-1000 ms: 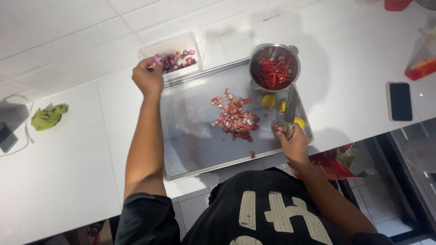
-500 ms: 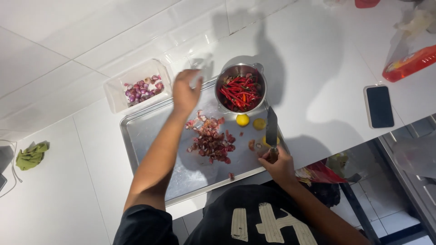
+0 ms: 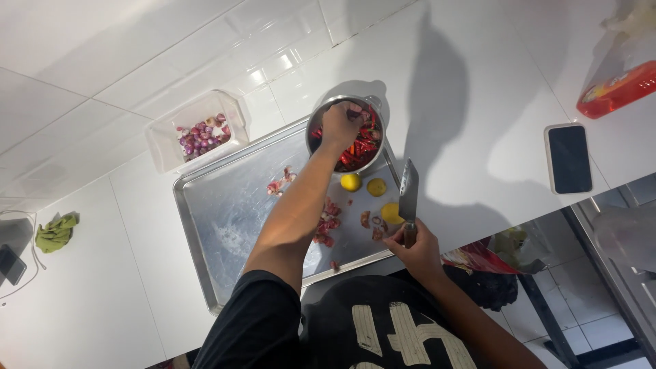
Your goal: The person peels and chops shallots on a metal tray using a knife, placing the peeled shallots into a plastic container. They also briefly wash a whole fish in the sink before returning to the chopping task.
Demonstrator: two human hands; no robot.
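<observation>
— Hands? Your left hand point(image 3: 339, 125) pinches red chillies point(image 3: 361, 145) inside the steel bowl point(image 3: 316, 123); right hand point(image 3: 417, 251) grips the knife point(image 3: 408, 198).

— Obstructions? Your forearm covers chopped shallots point(image 3: 328, 225) on the tray point(image 3: 205, 225); yellow pieces point(image 3: 376, 186) lie beside the blade.

A phone point(image 3: 569, 158) lies flat on the white bench point(image 3: 478, 82) at the right, a white-edged rectangle with a dark, blank screen. Far right, a clear bag point(image 3: 618, 85) holds something red-orange. At the far left edge lies a second dark phone point(image 3: 12, 264).
</observation>
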